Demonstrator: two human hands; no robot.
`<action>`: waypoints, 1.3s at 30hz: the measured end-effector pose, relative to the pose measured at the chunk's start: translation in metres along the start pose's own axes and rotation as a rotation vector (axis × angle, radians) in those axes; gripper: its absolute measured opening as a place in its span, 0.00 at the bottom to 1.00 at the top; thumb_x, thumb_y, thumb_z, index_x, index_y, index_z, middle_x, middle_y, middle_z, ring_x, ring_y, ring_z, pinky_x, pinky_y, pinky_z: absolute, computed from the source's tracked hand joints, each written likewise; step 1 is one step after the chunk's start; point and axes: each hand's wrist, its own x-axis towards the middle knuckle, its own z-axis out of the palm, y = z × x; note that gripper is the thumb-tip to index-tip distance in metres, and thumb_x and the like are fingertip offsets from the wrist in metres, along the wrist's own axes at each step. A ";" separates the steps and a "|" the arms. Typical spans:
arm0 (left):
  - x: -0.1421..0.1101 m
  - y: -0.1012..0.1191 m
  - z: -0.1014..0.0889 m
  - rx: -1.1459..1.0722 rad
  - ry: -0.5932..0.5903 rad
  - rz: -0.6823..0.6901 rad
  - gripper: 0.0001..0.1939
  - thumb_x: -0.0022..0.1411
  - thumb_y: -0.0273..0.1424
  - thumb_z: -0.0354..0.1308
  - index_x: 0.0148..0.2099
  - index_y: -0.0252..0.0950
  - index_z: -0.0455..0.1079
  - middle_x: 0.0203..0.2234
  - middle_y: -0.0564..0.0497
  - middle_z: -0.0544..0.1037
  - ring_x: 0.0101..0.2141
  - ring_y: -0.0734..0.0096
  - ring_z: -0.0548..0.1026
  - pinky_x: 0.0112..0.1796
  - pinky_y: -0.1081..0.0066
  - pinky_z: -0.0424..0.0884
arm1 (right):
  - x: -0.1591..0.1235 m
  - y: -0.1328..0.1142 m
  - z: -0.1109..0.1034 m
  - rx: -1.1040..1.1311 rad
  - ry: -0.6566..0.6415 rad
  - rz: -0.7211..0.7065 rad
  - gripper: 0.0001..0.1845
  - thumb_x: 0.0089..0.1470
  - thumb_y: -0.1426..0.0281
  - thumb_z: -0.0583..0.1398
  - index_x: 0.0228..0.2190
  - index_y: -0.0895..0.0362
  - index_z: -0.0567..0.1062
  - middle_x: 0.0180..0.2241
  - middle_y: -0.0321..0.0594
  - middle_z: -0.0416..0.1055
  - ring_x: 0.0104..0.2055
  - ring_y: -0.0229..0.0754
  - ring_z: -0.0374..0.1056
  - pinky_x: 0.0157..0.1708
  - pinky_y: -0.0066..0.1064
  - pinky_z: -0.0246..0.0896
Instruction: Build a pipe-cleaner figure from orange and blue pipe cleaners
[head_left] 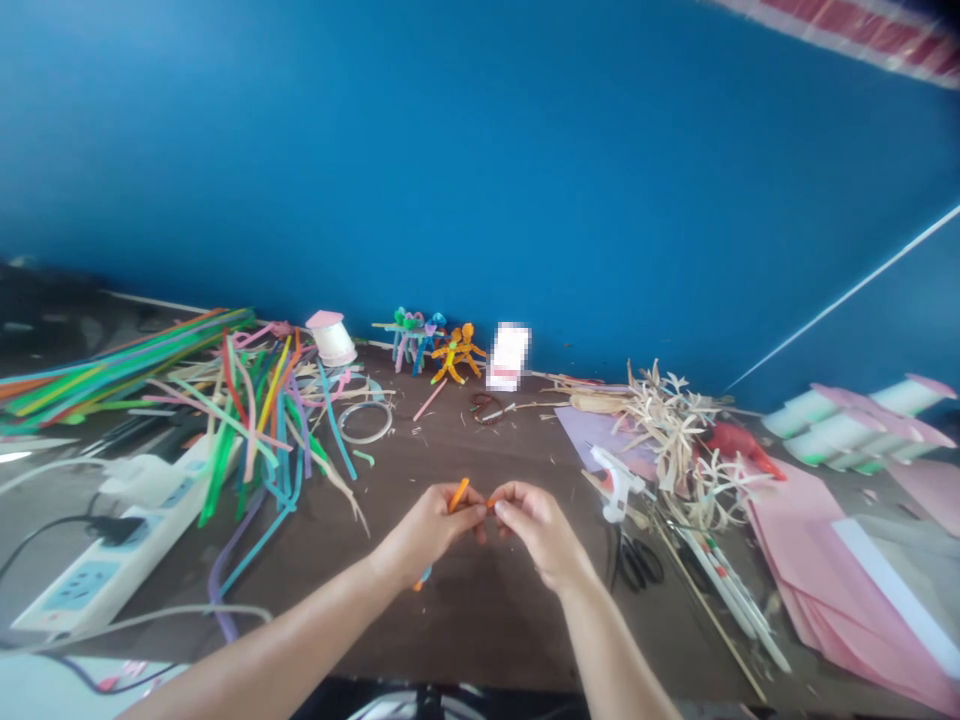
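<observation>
My left hand (pixel 437 525) and my right hand (pixel 538 530) meet over the middle of the dark table (pixel 405 625), each closed in a pinch. Between them runs an orange pipe cleaner (pixel 459 494); one end pokes up past my left fingers and a short bit shows at the right fingertips. A little orange and light blue peeks out below my left hand, too small to identify. Beyond the hands, small orange pipe-cleaner figures (pixel 456 355) stand near the wall, beside blue, green and purple ones (pixel 411 340).
Loose coloured pipe cleaners (pixel 262 420) and a power strip (pixel 112 550) lie on the left, near a tape ring (pixel 365 423). On the right are a white glue gun (pixel 616 485), black scissors (pixel 641 563), pale dried-leaf pieces (pixel 671 420) and pink sheets (pixel 795 540). A blue wall (pixel 480 170) rises behind.
</observation>
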 end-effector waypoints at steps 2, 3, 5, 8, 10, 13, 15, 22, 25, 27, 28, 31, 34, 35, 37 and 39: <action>0.001 -0.001 0.001 0.002 -0.015 -0.011 0.13 0.50 0.38 0.53 0.25 0.32 0.67 0.16 0.54 0.70 0.13 0.83 0.52 0.16 0.77 0.47 | 0.000 -0.002 0.000 -0.049 0.021 -0.007 0.07 0.44 0.67 0.58 0.23 0.59 0.68 0.18 0.31 0.62 0.20 0.31 0.56 0.21 0.23 0.51; 0.001 -0.002 0.001 0.006 -0.023 -0.015 0.13 0.51 0.38 0.53 0.25 0.32 0.67 0.16 0.54 0.70 0.14 0.83 0.52 0.16 0.77 0.46 | -0.001 -0.004 0.001 -0.087 0.032 -0.010 0.07 0.44 0.68 0.57 0.22 0.59 0.68 0.17 0.30 0.61 0.19 0.31 0.55 0.19 0.22 0.49; 0.002 -0.005 0.002 0.012 -0.042 -0.030 0.13 0.51 0.38 0.52 0.26 0.31 0.67 0.15 0.54 0.69 0.14 0.83 0.52 0.16 0.78 0.45 | -0.001 -0.005 0.002 -0.161 0.049 -0.014 0.06 0.44 0.69 0.57 0.21 0.59 0.66 0.16 0.29 0.59 0.18 0.30 0.52 0.17 0.22 0.45; 0.003 -0.008 0.001 0.041 -0.076 -0.037 0.13 0.51 0.37 0.52 0.26 0.31 0.67 0.15 0.55 0.68 0.14 0.82 0.52 0.17 0.78 0.46 | 0.001 -0.002 0.003 -0.212 0.064 -0.025 0.06 0.43 0.70 0.56 0.19 0.59 0.65 0.15 0.28 0.57 0.17 0.29 0.50 0.16 0.21 0.43; 0.003 -0.010 0.000 0.085 -0.078 -0.009 0.13 0.53 0.37 0.50 0.26 0.31 0.66 0.15 0.55 0.68 0.15 0.81 0.53 0.18 0.77 0.47 | 0.001 0.000 0.003 -0.236 0.080 -0.037 0.06 0.43 0.71 0.55 0.18 0.58 0.64 0.15 0.28 0.56 0.17 0.30 0.50 0.16 0.21 0.45; 0.002 -0.010 -0.001 0.204 -0.008 0.088 0.15 0.55 0.35 0.47 0.24 0.32 0.66 0.15 0.56 0.66 0.17 0.80 0.56 0.20 0.77 0.52 | 0.000 0.000 0.002 -0.312 0.104 -0.120 0.03 0.43 0.71 0.56 0.23 0.59 0.67 0.18 0.31 0.61 0.20 0.32 0.56 0.21 0.23 0.53; 0.001 -0.009 -0.001 0.303 0.042 0.160 0.14 0.56 0.33 0.46 0.23 0.32 0.66 0.15 0.56 0.66 0.19 0.78 0.60 0.23 0.77 0.54 | -0.004 -0.005 0.003 -0.382 0.144 -0.244 0.08 0.43 0.71 0.58 0.30 0.58 0.69 0.24 0.34 0.64 0.26 0.35 0.60 0.28 0.26 0.57; -0.004 -0.004 0.001 0.476 0.033 0.278 0.08 0.50 0.24 0.47 0.28 0.31 0.67 0.20 0.54 0.71 0.23 0.74 0.67 0.25 0.77 0.57 | -0.012 -0.022 0.010 -0.501 0.079 -0.434 0.04 0.46 0.75 0.57 0.28 0.56 0.71 0.29 0.36 0.64 0.33 0.38 0.62 0.36 0.29 0.58; -0.006 -0.003 0.000 0.572 0.025 0.278 0.08 0.50 0.23 0.47 0.28 0.33 0.67 0.19 0.54 0.71 0.22 0.74 0.67 0.25 0.77 0.57 | -0.012 -0.020 0.010 -0.512 0.082 -0.443 0.04 0.47 0.76 0.56 0.25 0.56 0.70 0.27 0.35 0.63 0.32 0.37 0.62 0.34 0.28 0.58; -0.007 -0.001 0.000 0.591 0.046 0.307 0.09 0.50 0.23 0.48 0.33 0.33 0.68 0.23 0.52 0.72 0.25 0.71 0.69 0.27 0.75 0.61 | -0.012 -0.018 0.009 -0.524 0.101 -0.460 0.05 0.46 0.77 0.56 0.25 0.56 0.70 0.26 0.35 0.63 0.31 0.37 0.62 0.34 0.28 0.58; -0.009 -0.001 0.000 0.581 0.076 0.353 0.12 0.49 0.22 0.48 0.38 0.34 0.67 0.28 0.50 0.73 0.30 0.69 0.70 0.31 0.73 0.63 | -0.012 -0.018 0.009 -0.526 0.115 -0.474 0.05 0.46 0.77 0.56 0.24 0.56 0.69 0.26 0.35 0.63 0.31 0.37 0.62 0.33 0.28 0.58; -0.017 0.004 0.001 0.516 0.219 0.578 0.24 0.50 0.19 0.48 0.51 0.35 0.59 0.46 0.43 0.66 0.47 0.64 0.64 0.45 0.66 0.61 | -0.010 -0.017 0.008 -0.527 0.230 -0.548 0.06 0.46 0.78 0.55 0.23 0.56 0.68 0.25 0.35 0.63 0.30 0.37 0.61 0.32 0.29 0.58; -0.031 0.009 0.003 0.451 0.281 0.717 0.20 0.54 0.19 0.48 0.49 0.37 0.59 0.45 0.43 0.64 0.47 0.66 0.63 0.46 0.66 0.61 | -0.011 -0.017 0.008 -0.577 0.379 -0.674 0.06 0.47 0.79 0.55 0.25 0.56 0.68 0.26 0.36 0.62 0.31 0.39 0.60 0.32 0.31 0.57; -0.035 0.010 0.005 0.434 0.271 0.749 0.18 0.54 0.19 0.48 0.48 0.37 0.61 0.43 0.43 0.65 0.45 0.67 0.65 0.45 0.67 0.61 | -0.011 -0.017 0.009 -0.603 0.412 -0.715 0.06 0.47 0.79 0.55 0.26 0.56 0.69 0.26 0.36 0.62 0.32 0.39 0.60 0.32 0.31 0.57; -0.041 0.008 0.007 0.402 0.222 0.793 0.15 0.55 0.20 0.49 0.45 0.36 0.63 0.40 0.44 0.67 0.43 0.67 0.65 0.44 0.67 0.61 | -0.013 -0.016 0.010 -0.649 0.452 -0.775 0.07 0.48 0.79 0.55 0.27 0.56 0.69 0.27 0.37 0.62 0.32 0.40 0.60 0.32 0.32 0.57; -0.041 0.006 0.011 0.329 0.162 0.731 0.11 0.56 0.23 0.51 0.42 0.36 0.66 0.37 0.45 0.69 0.40 0.67 0.67 0.42 0.68 0.62 | -0.016 -0.015 0.011 -0.694 0.489 -0.822 0.07 0.48 0.79 0.55 0.29 0.56 0.69 0.28 0.38 0.61 0.32 0.40 0.59 0.32 0.33 0.57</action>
